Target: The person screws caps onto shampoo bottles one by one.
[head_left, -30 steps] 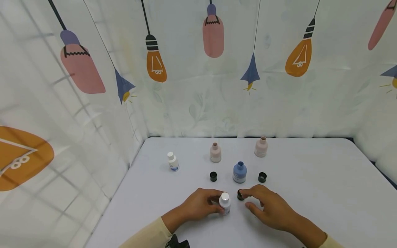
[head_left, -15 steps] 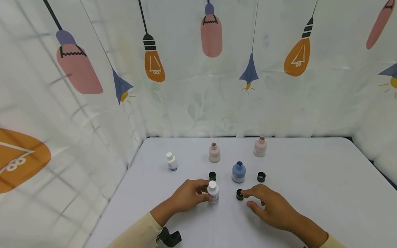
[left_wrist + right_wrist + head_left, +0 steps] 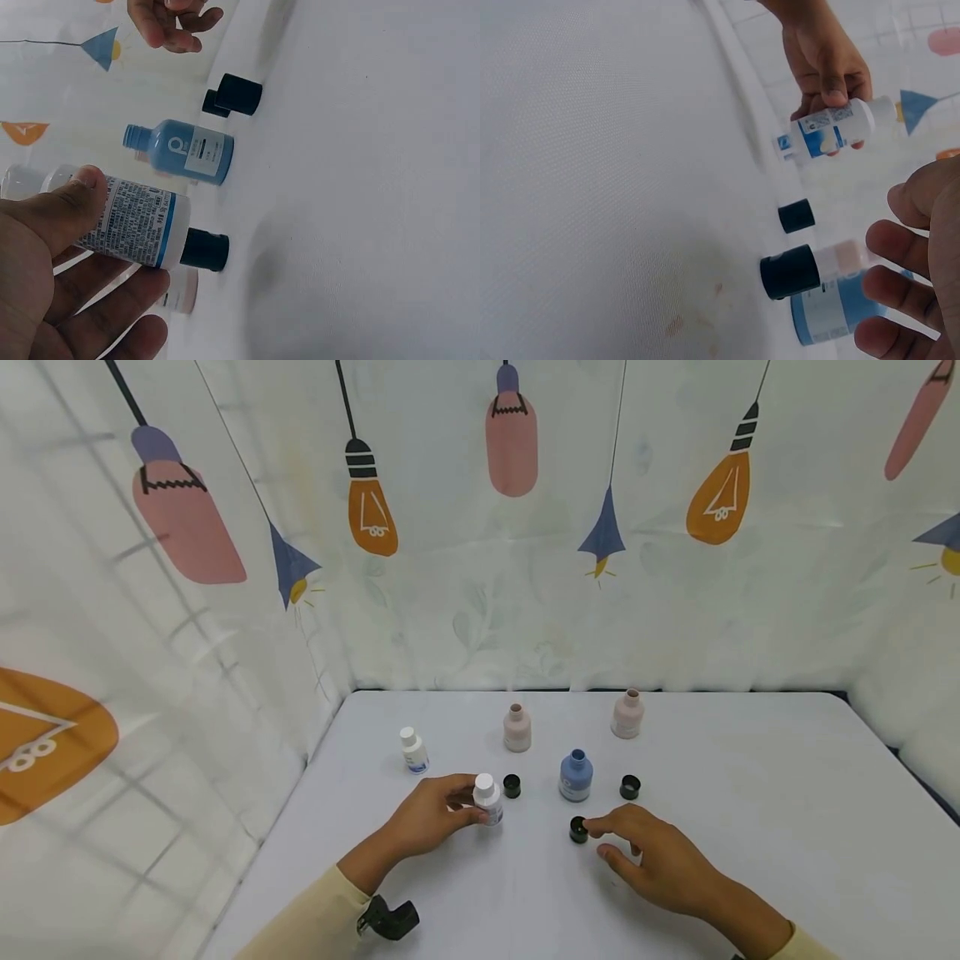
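Observation:
My left hand [image 3: 427, 817] grips a small white bottle [image 3: 489, 808] with a white cap between thumb and fingers. In the left wrist view its printed label shows, and its base seems raised off the table. My right hand [image 3: 660, 860] hovers over the table with loosely bent fingers and nothing in them. Nearest to its fingertips stands a black cap [image 3: 578, 831], apart from them in the right wrist view. Behind that stands an uncapped blue bottle [image 3: 576, 779], between a second black cap [image 3: 512, 787] and a third black cap [image 3: 630, 787].
Two uncapped pale pink bottles, one at centre [image 3: 517, 732] and one farther right [image 3: 627, 718], stand toward the back of the white table [image 3: 765, 793]. Another white capped bottle [image 3: 415, 756] stands at the left. A curtain [image 3: 480, 610] with printed lamps hangs behind.
My left hand has carried the white bottle leftward and away from me, from beside the front black cap to left of the second one. The right hand has stayed nearly still.

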A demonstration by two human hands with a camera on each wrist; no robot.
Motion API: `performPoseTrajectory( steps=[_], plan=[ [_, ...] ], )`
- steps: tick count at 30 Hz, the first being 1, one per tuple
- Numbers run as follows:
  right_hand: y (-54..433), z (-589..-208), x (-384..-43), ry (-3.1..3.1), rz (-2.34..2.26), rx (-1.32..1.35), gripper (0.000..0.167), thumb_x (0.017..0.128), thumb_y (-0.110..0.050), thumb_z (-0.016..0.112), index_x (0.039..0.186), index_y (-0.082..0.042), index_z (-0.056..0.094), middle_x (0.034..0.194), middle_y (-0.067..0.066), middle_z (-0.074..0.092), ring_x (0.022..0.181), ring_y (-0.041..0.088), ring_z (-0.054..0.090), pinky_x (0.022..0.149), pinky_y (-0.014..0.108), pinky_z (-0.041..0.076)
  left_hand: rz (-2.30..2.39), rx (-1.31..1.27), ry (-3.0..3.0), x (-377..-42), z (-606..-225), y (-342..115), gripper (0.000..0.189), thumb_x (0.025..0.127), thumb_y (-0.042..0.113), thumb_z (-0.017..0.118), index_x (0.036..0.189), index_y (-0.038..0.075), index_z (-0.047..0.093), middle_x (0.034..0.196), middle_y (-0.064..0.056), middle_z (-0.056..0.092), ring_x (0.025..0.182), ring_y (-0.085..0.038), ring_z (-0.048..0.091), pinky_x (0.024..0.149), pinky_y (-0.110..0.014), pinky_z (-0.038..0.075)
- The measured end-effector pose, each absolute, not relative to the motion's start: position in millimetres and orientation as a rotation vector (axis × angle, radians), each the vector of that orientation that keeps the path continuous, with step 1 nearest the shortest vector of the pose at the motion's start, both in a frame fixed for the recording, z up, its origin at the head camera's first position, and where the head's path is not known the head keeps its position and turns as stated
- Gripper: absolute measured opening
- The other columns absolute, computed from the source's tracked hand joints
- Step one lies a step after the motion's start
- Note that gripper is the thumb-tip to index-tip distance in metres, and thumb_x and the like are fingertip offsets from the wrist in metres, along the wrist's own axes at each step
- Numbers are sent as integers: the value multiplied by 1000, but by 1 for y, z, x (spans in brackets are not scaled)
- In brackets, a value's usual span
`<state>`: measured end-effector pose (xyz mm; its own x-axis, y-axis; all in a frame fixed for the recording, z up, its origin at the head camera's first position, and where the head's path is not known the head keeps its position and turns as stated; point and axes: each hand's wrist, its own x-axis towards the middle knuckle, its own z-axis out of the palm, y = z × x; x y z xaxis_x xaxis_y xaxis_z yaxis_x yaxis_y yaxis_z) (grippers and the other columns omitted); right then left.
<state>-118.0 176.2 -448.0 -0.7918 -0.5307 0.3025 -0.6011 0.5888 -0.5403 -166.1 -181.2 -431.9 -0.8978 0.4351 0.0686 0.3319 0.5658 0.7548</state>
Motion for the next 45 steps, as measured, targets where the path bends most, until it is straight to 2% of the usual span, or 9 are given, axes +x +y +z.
performPoseTrajectory(
  steps=[13, 25, 45],
  plan=[
    [177, -450, -119, -2671, 976, 967, 34, 96, -13, 75, 128, -23, 68, 110, -14, 67, 85, -1, 54, 65, 22, 51, 1293, 540, 2745, -166, -430, -205, 48, 89, 30, 81, 132, 12, 67, 121, 1, 72, 102, -14, 71, 88, -36, 57],
    [178, -452, -118, -2680, 984, 964, 33, 95, -14, 75, 127, -22, 69, 111, -13, 68, 86, 0, 54, 66, 23, 52, 1349, 460, 2776, -168, -433, -221, 45, 88, 24, 83, 129, 10, 68, 115, -1, 74, 100, -18, 72, 86, -34, 58],
    [178, -451, -118, -2685, 986, 959, 32, 96, -14, 74, 127, -22, 70, 111, -14, 67, 85, 0, 54, 66, 24, 52, 1356, 287, 2832, -169, -436, -247, 47, 87, 25, 84, 129, 10, 68, 118, -4, 73, 103, -21, 71, 85, -36, 57]
  ],
)
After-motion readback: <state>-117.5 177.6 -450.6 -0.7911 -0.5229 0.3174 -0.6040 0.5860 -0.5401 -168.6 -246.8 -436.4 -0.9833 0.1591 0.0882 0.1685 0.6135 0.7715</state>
